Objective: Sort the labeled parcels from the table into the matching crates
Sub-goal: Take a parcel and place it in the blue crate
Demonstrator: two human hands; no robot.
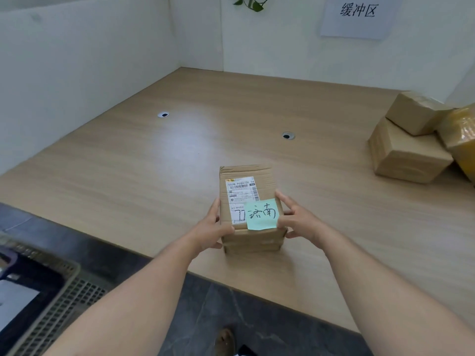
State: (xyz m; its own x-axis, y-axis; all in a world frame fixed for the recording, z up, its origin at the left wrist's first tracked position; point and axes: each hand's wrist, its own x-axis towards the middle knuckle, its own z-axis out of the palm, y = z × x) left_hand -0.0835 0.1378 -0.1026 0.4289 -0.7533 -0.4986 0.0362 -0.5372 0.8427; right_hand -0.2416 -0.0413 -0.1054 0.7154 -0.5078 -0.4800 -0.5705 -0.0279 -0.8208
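A small cardboard parcel (246, 176) sits near the front edge of the wooden table (154, 163). On its top are a white shipping label and a green sticky note (262, 214) with handwritten characters. My left hand (210, 227) grips the parcel's left side, thumb on the top edge. My right hand (295, 219) grips the right side, thumb touching the note. A grey slotted crate (51, 304) stands on the floor at the lower left, only partly in view.
Two stacked cardboard boxes (408, 140) and a yellow-taped parcel (460, 134) lie at the table's right edge. White partition walls enclose the table at the back and left. A paper sign (358, 14) hangs on the back wall. Two cable holes sit mid-table.
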